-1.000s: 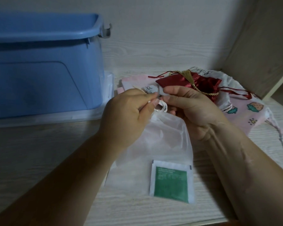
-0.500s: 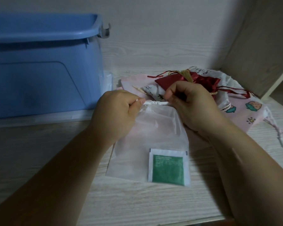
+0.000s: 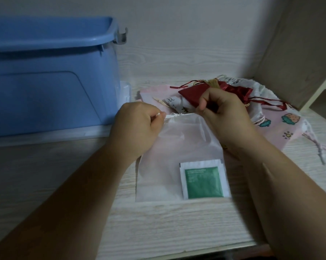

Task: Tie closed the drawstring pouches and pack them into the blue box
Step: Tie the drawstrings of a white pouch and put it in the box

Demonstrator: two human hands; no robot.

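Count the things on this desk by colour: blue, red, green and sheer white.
Blue: 1, the blue box
Red: 1, the red pouch
Green: 1, the green packet
Sheer white: 1, the white pouch
Total: 4. The printed pouches behind overlap, so uncounted.

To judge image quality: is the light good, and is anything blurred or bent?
Head view: dim light, shadow along the right wall; the blue box rim bows from the wide lens; the white pouch looks sharp; no glare.

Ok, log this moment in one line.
phase: tying white pouch | left hand: pinches drawstring | right hand: curled at pouch mouth, grip hidden | blue box: pouch not packed
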